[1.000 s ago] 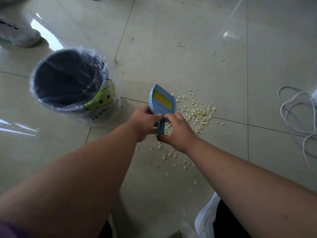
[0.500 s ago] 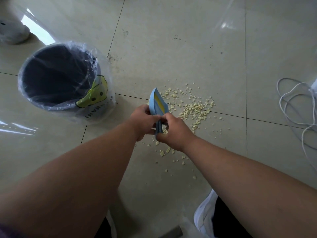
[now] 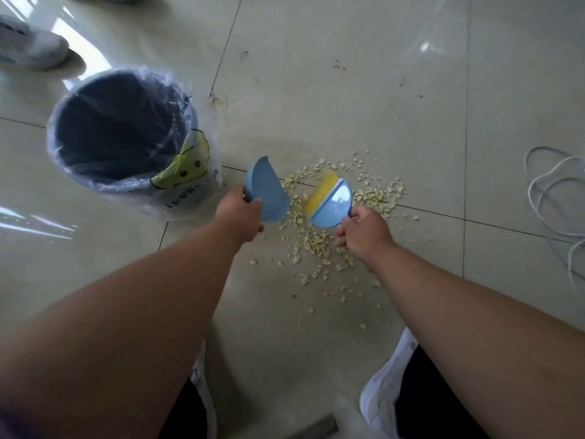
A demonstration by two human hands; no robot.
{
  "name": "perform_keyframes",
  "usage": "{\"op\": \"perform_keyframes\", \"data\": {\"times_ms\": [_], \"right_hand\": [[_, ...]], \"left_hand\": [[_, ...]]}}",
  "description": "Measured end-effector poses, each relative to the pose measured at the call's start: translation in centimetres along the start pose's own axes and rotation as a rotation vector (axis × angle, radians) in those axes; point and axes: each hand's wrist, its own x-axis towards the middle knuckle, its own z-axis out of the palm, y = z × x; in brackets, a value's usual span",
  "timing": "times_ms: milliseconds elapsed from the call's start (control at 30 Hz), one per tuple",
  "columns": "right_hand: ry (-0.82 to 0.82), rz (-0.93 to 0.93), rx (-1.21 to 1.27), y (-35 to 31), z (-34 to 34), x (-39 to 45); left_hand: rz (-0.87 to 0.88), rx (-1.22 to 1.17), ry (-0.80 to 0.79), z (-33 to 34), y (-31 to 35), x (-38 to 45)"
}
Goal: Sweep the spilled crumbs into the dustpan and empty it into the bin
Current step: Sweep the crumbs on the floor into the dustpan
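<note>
The floor (image 3: 316,74) is glossy, pale tile with mirror-like glare. The dustpan (image 3: 267,193) and brush (image 3: 332,202) are smooth, shiny blue plastic; the brush's bristles are yellow. A thin, crinkled clear plastic liner (image 3: 202,172) wraps the dark bin (image 3: 120,128).

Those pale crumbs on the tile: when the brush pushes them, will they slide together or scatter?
The crumbs look small, dry and irregular, so probably light and easily flicked. The glossy tile floor suggests they'll skid rather than catch. They already lie widely spread, so short strokes of the brush likely work best.
</note>
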Motion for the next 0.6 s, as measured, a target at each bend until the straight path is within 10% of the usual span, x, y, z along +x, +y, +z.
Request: {"op": "perform_keyframes", "data": {"times_ms": [600], "right_hand": [[-0.212, -0.051, -0.441, -1.0, 7.2, -3.2]], "left_hand": [[-0.075, 0.619, -0.081, -8.3, -7.5, 1.0]]}}
